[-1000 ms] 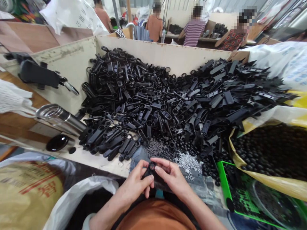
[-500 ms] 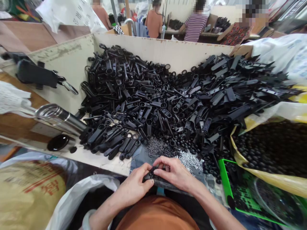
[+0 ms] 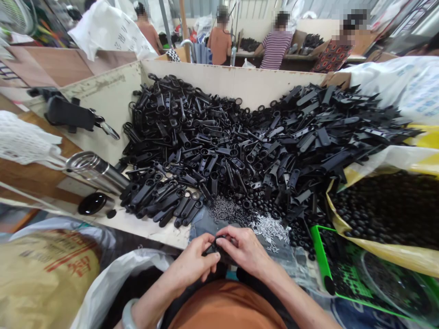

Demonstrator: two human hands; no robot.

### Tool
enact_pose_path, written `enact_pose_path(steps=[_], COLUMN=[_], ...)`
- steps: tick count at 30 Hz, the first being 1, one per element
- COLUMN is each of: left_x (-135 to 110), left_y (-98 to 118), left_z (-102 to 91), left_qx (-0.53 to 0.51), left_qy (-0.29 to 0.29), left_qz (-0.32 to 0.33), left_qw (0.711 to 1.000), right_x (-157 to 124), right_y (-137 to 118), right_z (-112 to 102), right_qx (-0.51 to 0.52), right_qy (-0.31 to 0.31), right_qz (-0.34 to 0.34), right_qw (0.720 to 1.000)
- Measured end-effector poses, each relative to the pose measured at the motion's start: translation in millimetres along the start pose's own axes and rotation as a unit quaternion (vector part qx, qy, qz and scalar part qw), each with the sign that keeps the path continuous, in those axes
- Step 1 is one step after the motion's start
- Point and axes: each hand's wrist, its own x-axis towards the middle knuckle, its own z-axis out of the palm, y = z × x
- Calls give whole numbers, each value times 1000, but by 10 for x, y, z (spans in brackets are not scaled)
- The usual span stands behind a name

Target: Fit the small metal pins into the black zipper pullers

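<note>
My left hand (image 3: 193, 262) and my right hand (image 3: 244, 250) meet at the near edge of the table, both pinched on one small black plastic part (image 3: 213, 246) held between the fingertips. Just beyond them lie a heap of small silver pins (image 3: 269, 227) and a darker heap of small screws (image 3: 224, 211). Behind these rises a large pile of black plastic handle pieces (image 3: 240, 141), several of them laid side by side at its near left.
A board wall (image 3: 113, 93) boxes in the pile. A steel flask (image 3: 96, 171) and its black cap (image 3: 92, 203) lie at the left. A yellow bag of black round parts (image 3: 387, 205) and a green crate (image 3: 343, 274) stand right. Several people sit at the back.
The view has shifted slightly. My hands stay together on the black part, with the fingers working it a little closer to my body.
</note>
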Motion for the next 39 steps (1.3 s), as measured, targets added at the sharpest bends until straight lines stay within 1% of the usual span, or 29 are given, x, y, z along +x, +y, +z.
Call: enact_pose_path(steps=[4, 7, 10, 13, 14, 15, 16, 18, 19, 21, 25, 29, 32, 35, 39], left_x=[-26, -35, -38, -26, -14, 4, 29, 102, 149, 257, 452, 526, 516, 478, 412], left_y=[-27, -45, -81, -124, -130, -127, -116, -69, -40, 12, 33, -24, -59, -76, -57], left_z=[62, 109, 140, 113, 86, 52, 14, -54, -77, -90, -31, -14, -74, -147, -187], left_qx=[-31, -43, -45, -35, -17, 22, 76, 196, 243, 296, 355, 377, 369, 351, 318], left_qy=[14, 20, 26, 31, 47, 80, 125, 218, 251, 281, 285, 267, 256, 243, 242], left_qz=[-8, -13, -16, -18, -3, 21, 49, 91, 97, 93, 111, 149, 172, 191, 200], left_qw=[999, 999, 999, 999, 999, 996, 988, 952, 932, 908, 883, 874, 877, 884, 895], right_x=[-85, -128, -169, -231, -254, -273, -287, -292, -281, -240, -150, -107, -54, 41, 137], right_y=[22, 32, 27, 49, 70, 97, 130, 197, 225, 263, 278, 288, 294, 288, 250], right_z=[121, 174, 187, 145, 116, 81, 40, -48, -90, -159, -233, -264, -256, -205, -122], right_qx=[5, 10, 15, 29, 35, 35, 29, -3, -24, -58, -85, -91, -122, -152, -147], right_qy=[21, 33, 44, 48, 54, 64, 79, 112, 124, 129, 111, 99, 80, 60, 52], right_qz=[0, 5, 9, 15, 21, 26, 29, 26, 24, 24, 33, 45, 43, 39, 36], right_qw=[1000, 999, 999, 998, 998, 997, 996, 993, 992, 990, 990, 990, 988, 986, 987])
